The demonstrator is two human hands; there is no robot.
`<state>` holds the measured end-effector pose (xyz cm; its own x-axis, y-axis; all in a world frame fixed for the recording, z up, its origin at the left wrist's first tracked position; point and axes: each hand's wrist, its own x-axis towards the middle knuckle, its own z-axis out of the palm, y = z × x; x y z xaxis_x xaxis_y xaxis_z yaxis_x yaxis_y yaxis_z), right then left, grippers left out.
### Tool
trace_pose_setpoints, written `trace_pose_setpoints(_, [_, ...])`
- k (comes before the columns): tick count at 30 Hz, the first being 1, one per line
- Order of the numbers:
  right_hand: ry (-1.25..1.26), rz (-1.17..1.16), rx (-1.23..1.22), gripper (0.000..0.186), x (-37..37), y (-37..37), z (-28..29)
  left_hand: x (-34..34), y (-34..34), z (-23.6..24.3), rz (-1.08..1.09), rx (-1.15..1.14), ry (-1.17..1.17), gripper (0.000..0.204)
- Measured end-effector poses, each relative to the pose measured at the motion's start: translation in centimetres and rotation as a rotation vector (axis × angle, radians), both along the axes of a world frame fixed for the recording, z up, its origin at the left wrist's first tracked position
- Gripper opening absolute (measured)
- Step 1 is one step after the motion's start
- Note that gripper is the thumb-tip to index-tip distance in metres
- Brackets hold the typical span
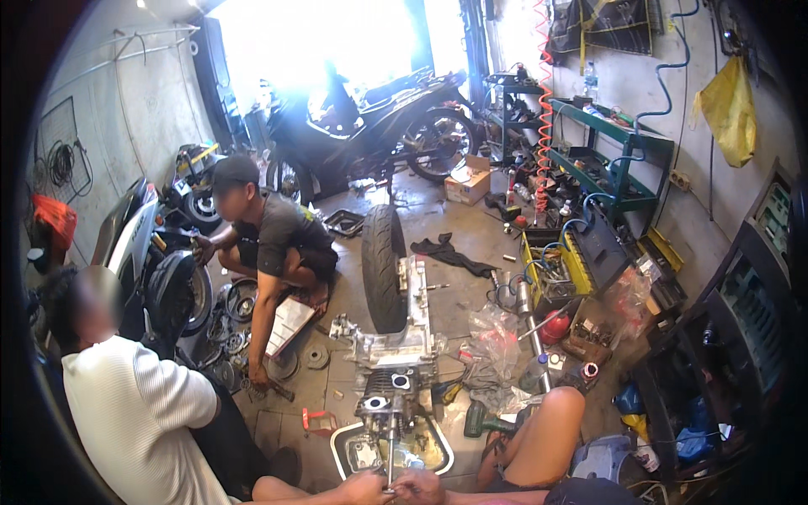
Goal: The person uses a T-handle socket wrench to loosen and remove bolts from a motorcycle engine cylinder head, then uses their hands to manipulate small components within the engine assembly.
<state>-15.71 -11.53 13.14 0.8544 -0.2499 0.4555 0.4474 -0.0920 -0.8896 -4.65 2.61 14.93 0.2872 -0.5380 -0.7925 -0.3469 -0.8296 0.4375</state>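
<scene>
Grips the near end of a slim metal rod (392,446) with the left fingers (377,488), bent and closed on it low at 6 o'clock in the view. Holds the right fingers (407,481) curled just beside or against that same end; cannot tell whether pinching it or only touching. From the hands, follows the rod toward 12 o'clock, up to the near end of a bare engine (396,383); cannot tell whether seated in it. Has a white-rimmed basin (336,450) under that end of the engine, and a dark tyre (383,278) beyond, also at 12 o'clock. Shows a red frame-like piece (318,412) on the floor (278,425) near 10 o'clock, and a green drill (481,421) at 2 o'clock, close to a bare knee (555,429). Farther off at 1 o'clock, shows crumpled clear plastic (497,328), then a yellow-and-black toolbox (551,282), then a green-framed surface (589,118) against the wall. Between 9 and 10 o'clock, includes a person in a white shirt (135,412); at 11, a crouching person in dark clothes (282,231), one hand down among metal parts. Farthest at 12 o'clock, ends with a dark motorbike (370,135) before the bright doorway.
</scene>
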Motion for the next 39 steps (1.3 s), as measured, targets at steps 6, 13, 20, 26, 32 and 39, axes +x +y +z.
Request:
trace_pose_setpoints(6, [-0.135,0.108,-0.015,0.019,0.6,-0.8,0.5,0.9,-1.7,0.4,-0.113,0.057,-0.007,0.048])
trace_pose_setpoints(13, [-0.341,0.263,-0.027,0.022,1.8,-2.3,1.5,1.1,-2.5,1.0,-0.261,0.006,-0.078,0.043])
trace_pose_setpoints(20, [-0.75,0.47,0.113,0.025,4.3,-3.0,-0.5,2.1,-2.0,0.7,-0.388,-0.044,-0.146,0.041])
trace_pose_setpoints(26, [-0.97,0.275,0.491,0.037,5.2,-1.5,-1.3,2.5,-3.7,2.8,-0.316,-0.217,-0.094,0.036])
trace_pose_setpoints(32, [-1.148,0.497,0.6,0.03,7.1,-1.2,-0.2,1.1,-1.9,1.2,-0.238,-0.263,0.033,0.023])
trace_pose_setpoints(39, [-1.059,0.576,0.584,0.027,7.5,-1.8,-0.4,1.3,-2.5,0.9,-0.205,-0.325,-0.013,0.027])
